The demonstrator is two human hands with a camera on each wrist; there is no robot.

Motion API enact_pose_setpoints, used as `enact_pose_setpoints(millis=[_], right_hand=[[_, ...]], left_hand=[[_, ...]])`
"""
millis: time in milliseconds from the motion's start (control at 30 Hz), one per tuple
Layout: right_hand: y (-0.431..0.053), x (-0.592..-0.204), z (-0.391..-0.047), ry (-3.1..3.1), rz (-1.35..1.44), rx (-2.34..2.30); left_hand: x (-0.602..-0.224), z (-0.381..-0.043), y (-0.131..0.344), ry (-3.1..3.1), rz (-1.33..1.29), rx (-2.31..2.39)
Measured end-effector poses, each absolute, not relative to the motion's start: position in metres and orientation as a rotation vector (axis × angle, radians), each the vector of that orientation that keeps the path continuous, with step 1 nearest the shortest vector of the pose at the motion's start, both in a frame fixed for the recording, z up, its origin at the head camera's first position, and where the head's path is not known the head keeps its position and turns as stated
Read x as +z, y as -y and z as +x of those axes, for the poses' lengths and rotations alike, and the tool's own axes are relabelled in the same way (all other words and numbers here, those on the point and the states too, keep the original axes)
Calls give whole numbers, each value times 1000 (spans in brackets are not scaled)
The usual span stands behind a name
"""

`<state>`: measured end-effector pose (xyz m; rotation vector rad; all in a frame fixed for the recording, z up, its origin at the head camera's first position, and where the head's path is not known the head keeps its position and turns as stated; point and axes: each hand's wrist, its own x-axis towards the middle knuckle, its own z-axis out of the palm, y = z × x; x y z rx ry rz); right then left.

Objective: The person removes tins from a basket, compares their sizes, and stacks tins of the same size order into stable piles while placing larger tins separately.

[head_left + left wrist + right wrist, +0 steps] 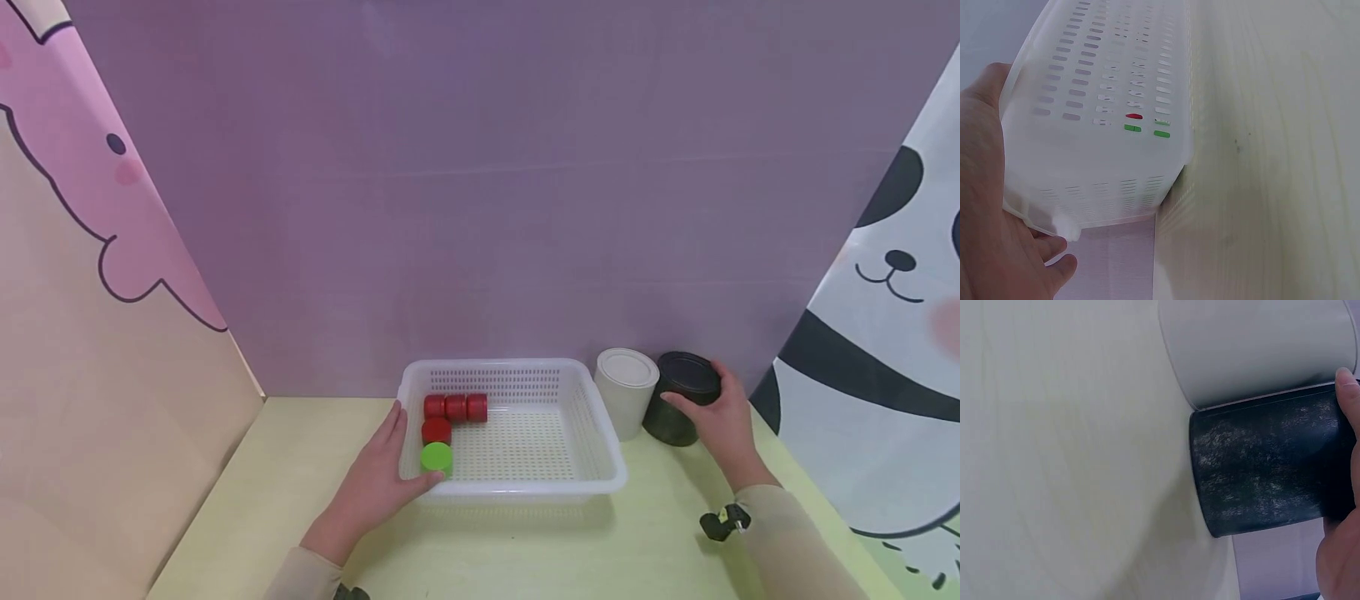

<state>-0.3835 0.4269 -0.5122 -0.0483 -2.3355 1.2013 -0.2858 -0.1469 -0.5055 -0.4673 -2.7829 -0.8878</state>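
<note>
My left hand (386, 473) grips the near left corner of a white perforated plastic basket (525, 487), thumb over the front rim and fingers along the left side. Inside, three red cylinders (456, 407) lie in a row at the back left. Another red piece (437, 431) and a green-topped round piece (436, 457) sit in front of them. At the right, my right hand (723, 425) holds a black canister (1266, 462) round its upper part, thumb on the near side. The canister stands upright beside a white lidded canister (627, 392).
The pale wooden table (510, 550) runs back to a purple wall panel (480, 192). A panda-printed panel (885, 350) rises close to the right arm, and a panel with a pink cartoon figure (97, 167) stands at the left. The white canister sits close to the basket's right side.
</note>
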Motion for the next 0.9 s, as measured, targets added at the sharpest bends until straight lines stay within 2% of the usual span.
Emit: enact_pose_setpoints(millis=[900], right_hand=[[-424, -511, -378, 2354, -64, 1240]], left_hand=[[-504, -284, 147, 2780, -484, -896]])
